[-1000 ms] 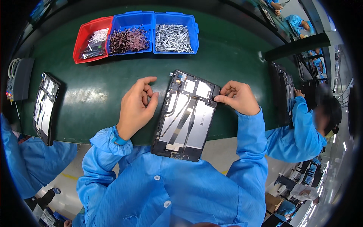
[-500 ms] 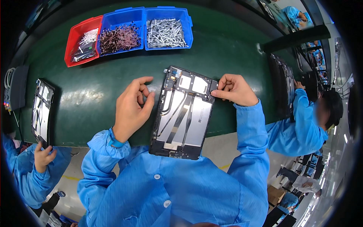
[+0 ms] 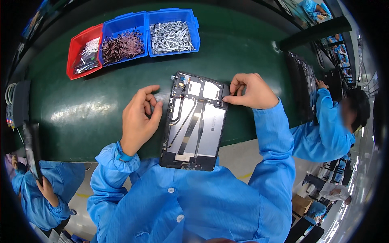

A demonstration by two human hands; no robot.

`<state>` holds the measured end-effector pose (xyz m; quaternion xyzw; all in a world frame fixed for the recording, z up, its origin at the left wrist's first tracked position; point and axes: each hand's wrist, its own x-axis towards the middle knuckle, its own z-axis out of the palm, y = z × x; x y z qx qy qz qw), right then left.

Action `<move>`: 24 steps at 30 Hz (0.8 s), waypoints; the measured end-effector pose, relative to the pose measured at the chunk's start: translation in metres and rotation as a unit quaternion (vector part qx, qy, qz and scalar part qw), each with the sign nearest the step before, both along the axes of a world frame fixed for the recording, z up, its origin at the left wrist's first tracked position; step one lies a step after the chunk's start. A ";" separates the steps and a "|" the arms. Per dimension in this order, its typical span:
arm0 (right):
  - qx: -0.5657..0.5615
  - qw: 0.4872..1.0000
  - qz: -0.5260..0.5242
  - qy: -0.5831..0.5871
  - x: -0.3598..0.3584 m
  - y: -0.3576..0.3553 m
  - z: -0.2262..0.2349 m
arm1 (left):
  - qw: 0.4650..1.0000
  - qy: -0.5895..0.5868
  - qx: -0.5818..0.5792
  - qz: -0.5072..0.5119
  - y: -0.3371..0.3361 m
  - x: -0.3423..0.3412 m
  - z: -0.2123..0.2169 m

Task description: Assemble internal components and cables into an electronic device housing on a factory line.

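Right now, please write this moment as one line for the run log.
left hand: open, at left edge of tablet frame | right hand: pinching frame's upper right corner | frame: on green table | parts bins: behind

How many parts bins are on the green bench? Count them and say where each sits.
3, in a row at the bench's far edge: red bin leftmost, blue bin of brown parts in the middle, blue bin of silvery parts rightmost.

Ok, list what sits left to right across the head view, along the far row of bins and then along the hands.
Bins: red bin → blue bin of dark parts → blue bin of silvery parts. Nearer: left hand → opened tablet frame → right hand.
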<state>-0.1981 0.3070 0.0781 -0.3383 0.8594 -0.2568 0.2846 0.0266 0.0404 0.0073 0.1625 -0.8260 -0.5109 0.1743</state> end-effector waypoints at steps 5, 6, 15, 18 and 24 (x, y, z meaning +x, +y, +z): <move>0.005 0.992 0.052 0.111 0.009 -0.014 0.016 | 0.999 0.020 -0.031 -0.014 0.002 -0.003 0.000; 0.019 0.993 0.054 0.098 0.005 -0.017 0.014 | 0.999 0.020 -0.031 -0.017 0.002 -0.003 0.000; -0.098 0.992 -0.008 -0.084 0.006 0.012 -0.016 | 0.999 0.035 -0.015 -0.016 0.000 0.002 -0.003; -0.098 0.989 -0.039 -0.103 0.008 0.007 -0.022 | 0.999 0.016 -0.018 -0.024 0.003 0.001 -0.002; -0.099 0.983 -0.055 -0.147 0.005 0.004 -0.026 | 1.000 0.004 -0.013 -0.011 0.002 0.004 -0.002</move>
